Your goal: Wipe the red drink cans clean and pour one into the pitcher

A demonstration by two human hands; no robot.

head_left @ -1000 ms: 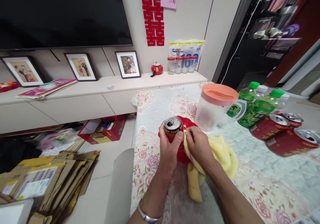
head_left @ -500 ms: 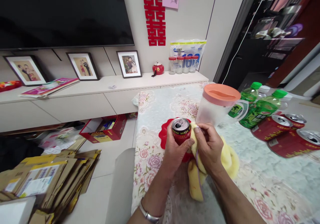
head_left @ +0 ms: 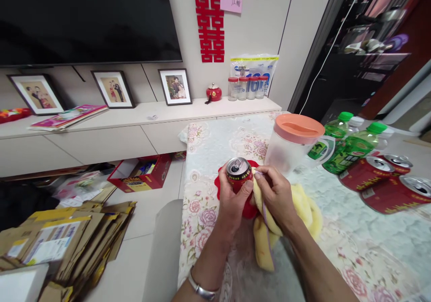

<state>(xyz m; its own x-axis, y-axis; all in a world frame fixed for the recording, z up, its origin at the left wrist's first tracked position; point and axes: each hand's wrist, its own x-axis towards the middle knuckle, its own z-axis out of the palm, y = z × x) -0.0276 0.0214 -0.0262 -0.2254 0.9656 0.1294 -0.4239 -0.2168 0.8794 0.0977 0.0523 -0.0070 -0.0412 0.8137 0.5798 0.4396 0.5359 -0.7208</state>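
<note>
Drink can, red with a yellow-marked black band beneath its silver, opened top, sits in your left hand above the scalloped red dish. Its long axis runs nearly upright, lid facing up. Your left fingers wrap its sides, while your right hand pinches the purple-edged yellow cloth beside it.

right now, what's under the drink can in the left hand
A red scalloped dish shows around and below the red drink can. The can and left hand cover the dish's middle, so anything lying there is hidden.
</note>
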